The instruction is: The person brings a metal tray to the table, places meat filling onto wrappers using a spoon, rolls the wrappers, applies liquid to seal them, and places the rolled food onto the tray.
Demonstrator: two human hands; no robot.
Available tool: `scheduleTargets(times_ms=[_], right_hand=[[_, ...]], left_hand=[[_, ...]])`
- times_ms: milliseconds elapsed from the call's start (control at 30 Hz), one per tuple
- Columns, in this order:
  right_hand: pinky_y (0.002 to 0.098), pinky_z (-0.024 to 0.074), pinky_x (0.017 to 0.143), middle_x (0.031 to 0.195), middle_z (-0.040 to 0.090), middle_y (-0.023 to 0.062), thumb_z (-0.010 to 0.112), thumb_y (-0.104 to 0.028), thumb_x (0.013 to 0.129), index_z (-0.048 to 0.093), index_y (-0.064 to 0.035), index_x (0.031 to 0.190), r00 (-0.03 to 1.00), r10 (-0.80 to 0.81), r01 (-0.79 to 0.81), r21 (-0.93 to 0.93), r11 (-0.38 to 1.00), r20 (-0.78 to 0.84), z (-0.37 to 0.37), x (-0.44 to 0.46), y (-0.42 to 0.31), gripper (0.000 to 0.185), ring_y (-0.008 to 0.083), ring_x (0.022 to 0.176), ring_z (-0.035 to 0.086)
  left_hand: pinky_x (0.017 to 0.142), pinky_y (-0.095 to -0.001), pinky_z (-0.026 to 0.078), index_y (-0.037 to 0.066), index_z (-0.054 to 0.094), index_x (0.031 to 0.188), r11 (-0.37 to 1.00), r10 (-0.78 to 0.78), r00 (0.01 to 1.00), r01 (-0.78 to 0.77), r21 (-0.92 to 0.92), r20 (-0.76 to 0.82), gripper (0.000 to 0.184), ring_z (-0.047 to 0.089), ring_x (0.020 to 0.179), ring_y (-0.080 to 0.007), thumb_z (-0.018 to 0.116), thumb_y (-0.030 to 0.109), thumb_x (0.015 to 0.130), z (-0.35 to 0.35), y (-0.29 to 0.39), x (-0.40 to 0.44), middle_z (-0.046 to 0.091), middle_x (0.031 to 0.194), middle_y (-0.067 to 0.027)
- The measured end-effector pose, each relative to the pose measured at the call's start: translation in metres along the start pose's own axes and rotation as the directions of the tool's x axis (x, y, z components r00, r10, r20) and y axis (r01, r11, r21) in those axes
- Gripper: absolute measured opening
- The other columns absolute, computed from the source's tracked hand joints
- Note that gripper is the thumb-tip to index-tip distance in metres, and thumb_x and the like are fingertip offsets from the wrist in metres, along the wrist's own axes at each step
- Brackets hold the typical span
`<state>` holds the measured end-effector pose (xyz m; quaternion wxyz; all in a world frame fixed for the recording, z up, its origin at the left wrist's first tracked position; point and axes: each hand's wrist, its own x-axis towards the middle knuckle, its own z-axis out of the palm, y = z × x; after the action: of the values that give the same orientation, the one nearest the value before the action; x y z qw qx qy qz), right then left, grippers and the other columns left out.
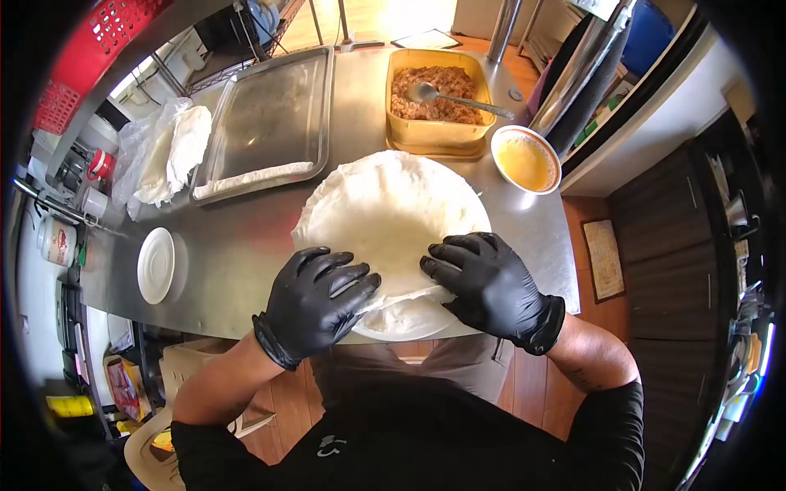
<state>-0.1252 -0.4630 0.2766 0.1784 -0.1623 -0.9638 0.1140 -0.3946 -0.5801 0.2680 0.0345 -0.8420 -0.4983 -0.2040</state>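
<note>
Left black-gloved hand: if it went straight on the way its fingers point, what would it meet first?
Probably the right black-gloved hand, across the round white sheet; exact heights are unclear.

Items are carried by metal table [237, 245]. Set directly on it: wht plate [405, 335] at near edge, rect. metal tray [270, 114] far L, plastic bag [139, 155] beside tray, sm. wht saucer [155, 266] L side, bowl [500, 168] far R, flat yellowish pc. [446, 152] under yellow tub [438, 133].

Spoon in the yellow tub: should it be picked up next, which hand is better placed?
Probably the right hand: it is nearer the spoon, whose handle extends toward the right. The left hand is farther off, and both hands are on the white sheet.
</note>
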Motion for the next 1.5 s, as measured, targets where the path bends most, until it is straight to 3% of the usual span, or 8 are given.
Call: scheduleTargets(times_ms=[367, 600, 733, 1033, 1167, 1267, 1467, 1500], right_hand=[[0.0468, 0.0471, 0.102, 0.129, 0.063, 0.0148, 0.076, -0.029, 0.081, 0.066, -0.0056, 0.123, 0.979, -0.137, 0.134, 0.035, 0.990, 0.154, -0.018, 0.001, 0.020, 0.049, 0.0351, 0.122, 0.059], [0.0446, 0.0515, 0.099, 0.120, 0.071, 0.0170, 0.084, -0.015, 0.082, 0.071, -0.0053, 0.124, 0.991, -0.013, -0.062, 0.551, 0.832, 0.132, -0.061, 0.017, 0.048, 0.045, 0.0347, 0.114, 0.066], [0.0422, 0.0534, 0.096, 0.119, 0.071, 0.0170, 0.080, -0.009, 0.082, 0.070, -0.0055, 0.125, 0.996, 0.060, -0.088, 0.499, 0.862, 0.071, -0.059, 0.027, 0.043, 0.045, 0.0336, 0.109, 0.068], [0.0469, 0.0461, 0.102, 0.136, 0.061, 0.0196, 0.084, -0.036, 0.078, 0.062, -0.0068, 0.136, 0.996, -0.037, 0.019, 0.227, 0.974, 0.077, -0.002, 0.012, -0.010, 0.069, 0.0385, 0.122, 0.059], [0.0457, 0.0474, 0.097, 0.125, 0.065, 0.0151, 0.077, -0.032, 0.084, 0.066, -0.0050, 0.125, 0.998, 0.060, -0.059, 0.154, 0.986, -0.006, -0.005, 0.021, -0.006, 0.050, 0.0353, 0.112, 0.061], [0.0403, 0.0531, 0.088, 0.105, 0.073, 0.0135, 0.075, -0.018, 0.085, 0.072, -0.0070, 0.114, 0.967, 0.232, -0.254, 0.325, 0.911, 0.104, -0.017, 0.030, 0.019, 0.031, 0.0310, 0.098, 0.069], [0.0349, 0.0546, 0.083, 0.096, 0.075, 0.0152, 0.071, -0.023, 0.096, 0.072, -0.0038, 0.115, 0.882, 0.358, -0.449, 0.315, 0.836, 0.307, -0.053, 0.081, 0.048, 0.027, 0.0192, 0.084, 0.071], [0.0395, 0.0552, 0.085, 0.101, 0.075, 0.0202, 0.068, -0.028, 0.095, 0.074, -0.0050, 0.116, 0.925, 0.304, -0.373, 0.383, 0.845, 0.230, -0.049, 0.090, 0.065, 0.031, 0.0317, 0.089, 0.073]], left_hand=[[0.097, -0.0457, 0.052, 0.016, 0.077, 0.109, 0.997, 0.059, 0.997, -0.056, -0.053, 0.055, 0.031, 0.068, 0.106, -0.0269, 0.079, 0.028, 0.081, -0.010, -0.008, 0.000, 0.074, 0.113, -0.0053], [0.095, -0.0452, 0.052, 0.016, 0.078, 0.107, 0.990, 0.092, 0.995, -0.087, -0.109, 0.042, 0.031, 0.069, 0.104, -0.0257, 0.082, 0.031, 0.080, -0.013, -0.018, -0.008, 0.074, 0.109, -0.0036], [0.094, -0.0458, 0.053, 0.017, 0.077, 0.108, 0.977, 0.090, 0.994, -0.075, -0.202, 0.068, 0.032, 0.069, 0.107, -0.0274, 0.084, 0.030, 0.079, -0.013, -0.010, 0.003, 0.073, 0.113, -0.0036], [0.090, -0.0434, 0.054, 0.012, 0.077, 0.102, 0.935, 0.121, 0.991, -0.095, -0.341, 0.058, 0.022, 0.070, 0.104, -0.0292, 0.082, 0.015, 0.080, -0.007, -0.022, 0.007, 0.075, 0.109, -0.0066], [0.090, -0.0339, 0.054, -0.002, 0.072, 0.104, 0.583, -0.288, 0.926, 0.373, -0.722, 0.246, 0.014, 0.071, 0.102, -0.0201, 0.071, -0.003, 0.090, -0.020, -0.026, 0.029, 0.075, 0.105, -0.0132], [0.085, -0.0327, 0.056, -0.002, 0.072, 0.109, 0.563, -0.403, 0.902, 0.380, -0.734, 0.159, 0.020, 0.073, 0.092, -0.0206, 0.074, 0.007, 0.091, -0.018, -0.038, 0.040, 0.075, 0.104, -0.0174], [0.091, -0.0341, 0.056, 0.000, 0.069, 0.123, 0.830, -0.214, 0.967, 0.256, -0.496, 0.142, 0.042, 0.072, 0.105, -0.0189, 0.082, 0.015, 0.086, -0.015, -0.075, 0.043, 0.074, 0.115, -0.0159], [0.094, -0.0317, 0.055, -0.002, 0.067, 0.127, 0.838, -0.195, 0.968, 0.248, -0.486, 0.158, 0.043, 0.069, 0.107, -0.0155, 0.081, 0.008, 0.088, -0.017, -0.090, 0.052, 0.075, 0.119, -0.0115]])
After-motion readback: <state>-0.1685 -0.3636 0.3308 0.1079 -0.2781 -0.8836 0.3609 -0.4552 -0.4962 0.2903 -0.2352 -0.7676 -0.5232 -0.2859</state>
